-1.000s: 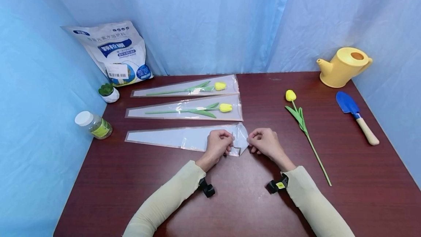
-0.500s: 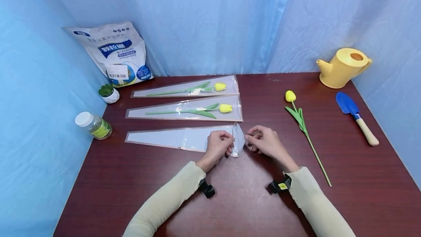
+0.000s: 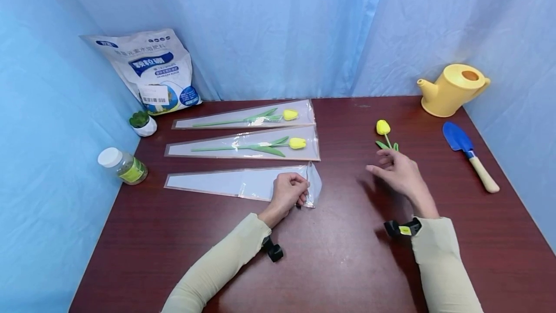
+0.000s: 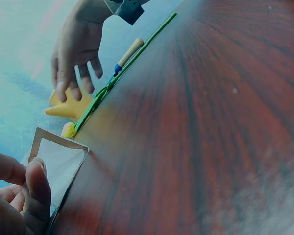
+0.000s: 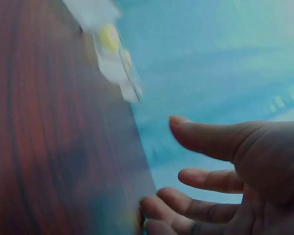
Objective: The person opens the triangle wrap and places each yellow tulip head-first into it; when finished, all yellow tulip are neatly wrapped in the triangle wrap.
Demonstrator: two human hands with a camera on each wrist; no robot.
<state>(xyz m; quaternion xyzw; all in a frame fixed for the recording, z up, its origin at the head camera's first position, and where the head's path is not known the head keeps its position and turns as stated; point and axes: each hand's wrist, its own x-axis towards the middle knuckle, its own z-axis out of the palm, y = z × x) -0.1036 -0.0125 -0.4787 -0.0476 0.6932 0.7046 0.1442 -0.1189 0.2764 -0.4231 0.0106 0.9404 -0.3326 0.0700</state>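
My left hand pinches the upper layer near the wide right end of a clear, white-backed flower sleeve, the nearest of the three sleeves. In the left wrist view thumb and finger grip the sleeve's edge. My right hand is over a loose yellow tulip with green leaves, hiding most of its stem in the head view. Its fingers are spread and hold nothing in the right wrist view. Behind the worked sleeve lie two more sleeves, each with a yellow tulip inside.
A blue trowel with a wooden handle and a yellow watering can are at the right. To the left stand a fertilizer bag, a small potted succulent and a white-capped jar. Blue curtains border the table.
My right hand has let go of the sleeve's wide end and moved right, over the loose tulip, its fingers opening. The left hand stays at the sleeve, whose open end has folded slightly inward.
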